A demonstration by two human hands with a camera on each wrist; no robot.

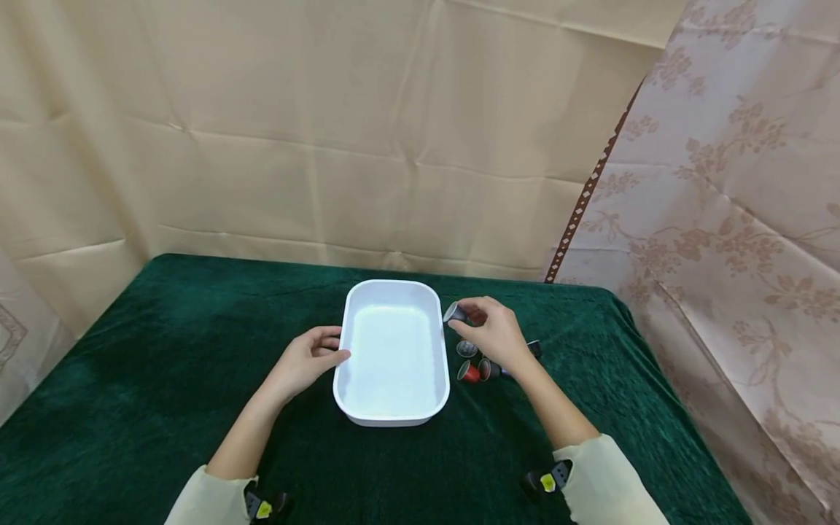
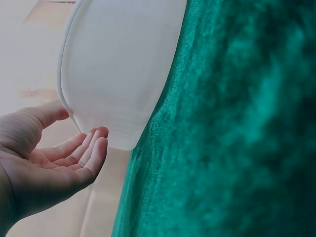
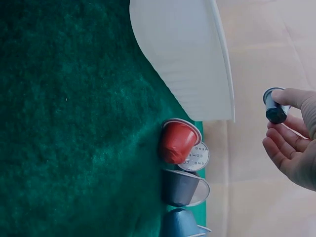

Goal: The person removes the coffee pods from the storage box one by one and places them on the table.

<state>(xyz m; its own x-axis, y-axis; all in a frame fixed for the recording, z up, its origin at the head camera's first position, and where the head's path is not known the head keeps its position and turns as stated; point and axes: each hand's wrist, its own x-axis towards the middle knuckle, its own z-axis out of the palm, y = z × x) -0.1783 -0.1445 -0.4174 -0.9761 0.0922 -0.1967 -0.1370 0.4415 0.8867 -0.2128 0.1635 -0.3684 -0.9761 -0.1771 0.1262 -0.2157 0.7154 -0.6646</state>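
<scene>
A white rectangular tray [image 1: 394,417] with rounded corners and raised walls sits on the green cloth. At its left side my left hand [image 1: 308,364] holds the rim, thumb over the edge and fingers against the outer wall [image 2: 118,74]. My right hand [image 1: 492,332] pinches a grey coffee capsule [image 1: 454,313] between thumb and fingers, raised just beyond the tray's right rim. In the right wrist view this capsule [image 3: 275,106] shows a dark end. Below that hand lie a red capsule [image 3: 178,142], a dark grey capsule [image 3: 177,187] and a blue capsule [image 3: 180,224].
A capsule with a printed white lid [image 3: 197,157] lies behind the red one. Partly hidden by the right wrist is a small black item [image 1: 534,348]. Dark green velvet cloth [image 1: 197,328] covers the table, with a beige curtain [image 1: 295,146] behind and a floral curtain [image 1: 741,219] at right.
</scene>
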